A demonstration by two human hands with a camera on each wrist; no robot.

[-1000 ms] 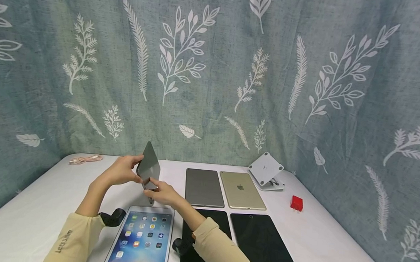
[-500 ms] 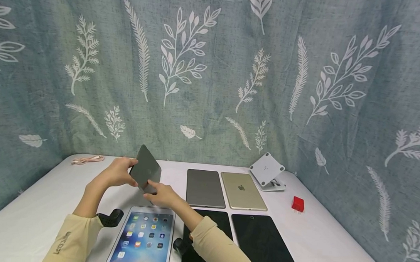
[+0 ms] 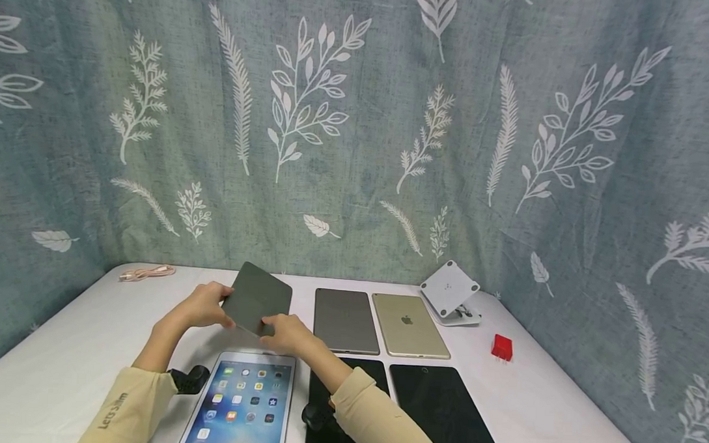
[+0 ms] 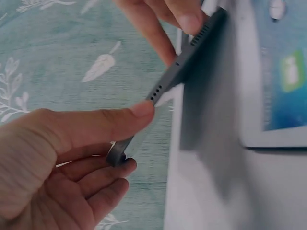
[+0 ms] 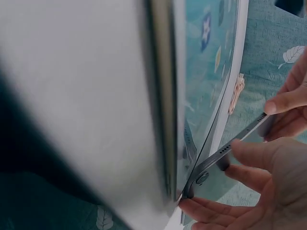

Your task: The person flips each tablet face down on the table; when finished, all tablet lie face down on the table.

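Note:
A small dark grey tablet [image 3: 257, 299] is held tilted above the table, its plain broad face turned toward the head camera. My left hand [image 3: 206, 305] grips its left edge. In the left wrist view the thumb of my left hand [image 4: 72, 158] presses the tablet's edge [image 4: 169, 76] beside a row of speaker holes. At the lower right corner my right hand [image 3: 288, 334] pinches the same tablet, thumb along the edge. A round camera lens [image 5: 202, 178] shows near one corner in the right wrist view. Below the hands lies a white tablet [image 3: 239, 400] with its screen lit.
Right of the hands lie a grey tablet [image 3: 346, 321], a gold tablet [image 3: 411, 326] and two black-screened tablets, one [image 3: 442, 407] partly under the right sleeve. A silver stand [image 3: 449, 291], a red charger plug [image 3: 502, 347] and a coiled pink cable [image 3: 147, 273] rest farther out.
The held tablet has turned from nearly edge-on to show its broad face, and has leaned lower and to the right. Both hands keep their hold; the right hand has shifted slightly right.

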